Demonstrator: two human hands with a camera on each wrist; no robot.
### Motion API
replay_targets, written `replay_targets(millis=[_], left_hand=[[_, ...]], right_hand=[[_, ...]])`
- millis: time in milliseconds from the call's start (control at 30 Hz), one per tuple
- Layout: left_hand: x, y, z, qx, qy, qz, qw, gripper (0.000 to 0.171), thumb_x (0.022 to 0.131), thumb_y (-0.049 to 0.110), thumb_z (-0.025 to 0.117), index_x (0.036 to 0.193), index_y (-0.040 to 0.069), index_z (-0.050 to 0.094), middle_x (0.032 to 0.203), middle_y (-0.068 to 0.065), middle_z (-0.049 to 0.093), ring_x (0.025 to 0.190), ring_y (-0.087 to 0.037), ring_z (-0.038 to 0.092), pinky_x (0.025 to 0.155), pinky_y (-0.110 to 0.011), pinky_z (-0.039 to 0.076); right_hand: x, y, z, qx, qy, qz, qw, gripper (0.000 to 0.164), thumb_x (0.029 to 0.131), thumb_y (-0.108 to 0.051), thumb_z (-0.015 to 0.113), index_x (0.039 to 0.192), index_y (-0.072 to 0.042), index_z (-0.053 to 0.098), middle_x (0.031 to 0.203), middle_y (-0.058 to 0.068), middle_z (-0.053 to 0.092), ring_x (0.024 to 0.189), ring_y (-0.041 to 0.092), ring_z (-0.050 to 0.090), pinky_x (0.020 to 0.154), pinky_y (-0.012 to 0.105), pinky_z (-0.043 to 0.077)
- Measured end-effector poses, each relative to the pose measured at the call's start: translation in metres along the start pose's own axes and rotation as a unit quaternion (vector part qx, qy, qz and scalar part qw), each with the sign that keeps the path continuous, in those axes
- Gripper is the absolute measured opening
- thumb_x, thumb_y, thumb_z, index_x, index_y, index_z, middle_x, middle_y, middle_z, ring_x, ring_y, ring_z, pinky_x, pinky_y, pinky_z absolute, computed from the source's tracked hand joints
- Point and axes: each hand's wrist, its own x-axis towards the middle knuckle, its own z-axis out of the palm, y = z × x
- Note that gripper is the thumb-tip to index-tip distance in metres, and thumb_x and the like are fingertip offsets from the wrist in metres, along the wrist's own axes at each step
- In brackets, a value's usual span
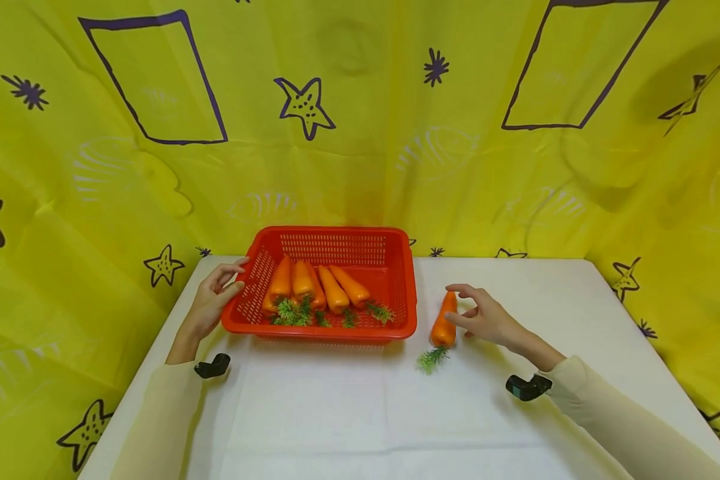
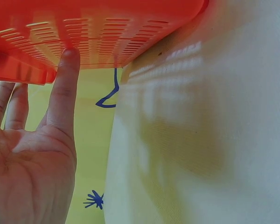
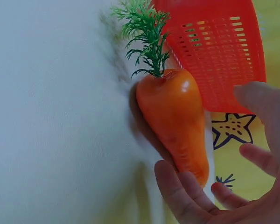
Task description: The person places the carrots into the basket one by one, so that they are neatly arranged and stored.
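Note:
A red plastic basket [image 1: 405, 280] stands on the white table, with several toy carrots [image 1: 333, 293] lying in it, green tops toward the front. At its left side is my left hand [image 1: 211, 300]; in the left wrist view the thumb [image 2: 65, 88] reaches straight up to the slotted wall, and the other fingers reach the rim. To the right of the basket, a single toy carrot [image 1: 445, 323] lies on the table, its leafy top toward the front. My right hand [image 1: 486, 319] is spread over this carrot, with fingers near its narrow end [image 3: 193, 163] and the thumb apart from it.
The white table [image 1: 324, 407] carries the basket near its back edge. Yellow patterned cloth [image 1: 360, 133] hangs behind and along both sides. A dark wrist camera [image 1: 528, 387] sits on the right cuff, another [image 1: 213, 366] on the left.

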Motion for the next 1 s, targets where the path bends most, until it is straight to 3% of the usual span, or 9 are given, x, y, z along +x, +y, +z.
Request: replay_targets(millis=[167, 267, 467, 733, 1000], left_hand=[[0.001, 0.0, 0.001, 0.006, -0.001, 0.002, 1.0, 0.021, 0.105, 0.002, 0.056, 0.125, -0.003, 0.052, 0.159, -0.008, 0.042, 0.148, -0.015, 0.036, 0.096, -0.023, 0.053], [0.002, 0.0, 0.001, 0.008, 0.001, 0.001, 1.0, 0.021, 0.105, 0.003, 0.056, 0.124, -0.003, 0.052, 0.159, -0.007, 0.043, 0.153, -0.02, 0.028, 0.099, -0.022, 0.051], [0.002, 0.0, 0.0, 0.007, -0.004, 0.003, 1.0, 0.022, 0.105, 0.003, 0.056, 0.125, -0.003, 0.052, 0.159, -0.006, 0.043, 0.153, -0.02, 0.028, 0.099, -0.021, 0.05], [0.002, 0.001, -0.001, -0.011, -0.005, 0.004, 0.9999, 0.023, 0.105, 0.002, 0.056, 0.127, -0.005, 0.051, 0.159, -0.007, 0.043, 0.148, -0.015, 0.037, 0.097, -0.023, 0.052], [0.002, -0.001, 0.0, -0.015, -0.005, 0.006, 0.9999, 0.023, 0.105, 0.001, 0.055, 0.126, -0.006, 0.05, 0.159, -0.009, 0.043, 0.148, -0.018, 0.036, 0.095, -0.024, 0.054]], right_hand=[[0.005, 0.004, 0.006, 0.046, -0.013, 0.06, 0.997, 0.068, 0.097, -0.021, 0.073, 0.152, 0.0, 0.039, 0.145, 0.04, 0.036, 0.068, 0.03, 0.066, 0.064, 0.039, 0.061], [0.008, 0.005, 0.011, 0.059, -0.01, 0.082, 0.995, 0.068, 0.097, -0.021, 0.074, 0.151, 0.0, 0.04, 0.143, 0.039, 0.038, 0.067, 0.026, 0.067, 0.064, 0.037, 0.061], [0.014, 0.004, 0.017, 0.055, -0.004, 0.088, 0.995, 0.063, 0.096, -0.018, 0.075, 0.147, 0.003, 0.044, 0.139, 0.037, 0.043, 0.075, 0.024, 0.068, 0.064, 0.036, 0.062], [0.02, -0.003, 0.025, 0.001, 0.012, 0.083, 0.996, 0.059, 0.094, -0.019, 0.076, 0.142, 0.004, 0.051, 0.133, 0.035, 0.052, 0.065, 0.021, 0.066, 0.06, 0.034, 0.06], [0.023, -0.005, 0.029, -0.022, 0.02, 0.104, 0.994, 0.059, 0.094, -0.019, 0.076, 0.143, 0.002, 0.053, 0.129, 0.032, 0.054, 0.083, 0.024, 0.065, 0.062, 0.033, 0.06]])
